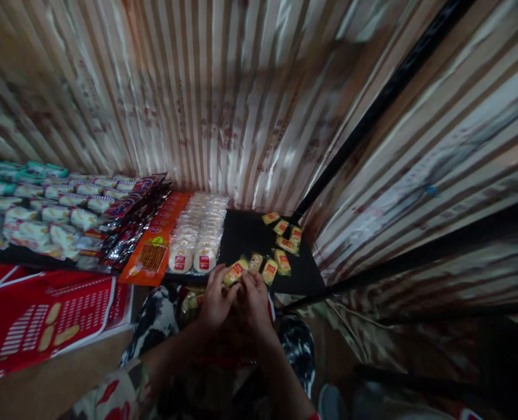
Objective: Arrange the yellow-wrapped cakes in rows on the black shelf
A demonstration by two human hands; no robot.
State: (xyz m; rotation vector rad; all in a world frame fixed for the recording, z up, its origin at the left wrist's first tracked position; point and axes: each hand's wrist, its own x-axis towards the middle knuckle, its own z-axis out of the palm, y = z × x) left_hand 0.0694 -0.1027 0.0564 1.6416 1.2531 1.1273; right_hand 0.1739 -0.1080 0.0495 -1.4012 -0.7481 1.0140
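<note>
A small yellow snack packet (235, 271) with a red and white label is pinched between my two hands, just over the front edge of a black shelf (241, 233). My left hand (216, 300) has its fingers at the packet's left side. From the right, the fingertips of my right hand (257, 296) meet its other edge. Right behind them lies a second packet (255, 262), with another packet (269, 272) beside it. Several more packets (287, 244) lie scattered towards the shelf's right end. Below my hands, between the knees, is a bag or box (192, 300) with yellow packets, mostly hidden.
Left of the bare shelf stand rows of clear-wrapped round white crackers (192, 245), orange snack bags (151, 251), dark bags (128, 224) and white-wrapped snacks (58, 213). A red carton (44, 318) lies lower left. Black poles (350, 151) and striped sheeting (224, 99) close in the shelf.
</note>
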